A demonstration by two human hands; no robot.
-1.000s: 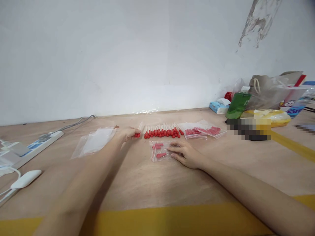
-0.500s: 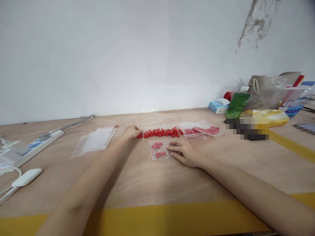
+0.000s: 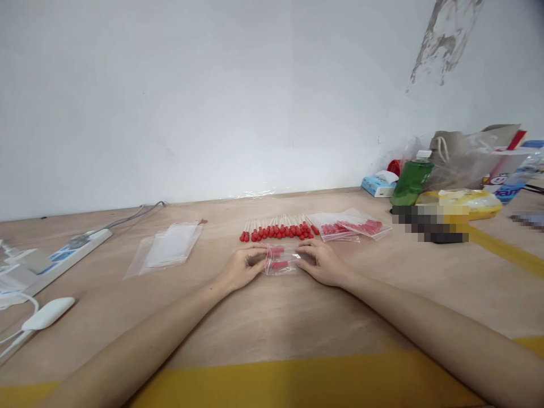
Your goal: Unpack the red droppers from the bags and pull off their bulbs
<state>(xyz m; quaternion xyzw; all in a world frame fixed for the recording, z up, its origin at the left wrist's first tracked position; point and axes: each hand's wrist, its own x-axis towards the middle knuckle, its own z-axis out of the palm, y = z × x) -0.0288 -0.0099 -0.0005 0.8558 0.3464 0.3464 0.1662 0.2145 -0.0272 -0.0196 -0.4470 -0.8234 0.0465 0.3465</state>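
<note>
A clear zip bag (image 3: pixel 284 273) lies in front of me with a few red-ended pieces inside, which look like droppers with red bulbs. My left hand (image 3: pixel 245 266) has its thumb and fingers closed on the bag's left end. At the right end, my right hand (image 3: pixel 319 262) pinches the bag between thumb and fingers. Just behind the bag, a row of loose droppers (image 3: pixel 278 229) rests on the table, red bulbs toward me and pale stems toward the wall. Filled zip bags (image 3: pixel 369 225) overlap to the right of that row.
Flat clear bags (image 3: pixel 172 245) are stacked at left. Beyond them are a white power strip (image 3: pixel 80 245) and a white plug-like device (image 3: pixel 53 313) with cables. A green bottle (image 3: pixel 411 180), tissue pack (image 3: pixel 377 186) and yellow packet (image 3: pixel 471 203) stand at back right. The wall borders the table (image 3: pixel 272 323).
My left hand has come back from the left end of the dropper row to the bag's left end. My right hand stays at the bag's right end.
</note>
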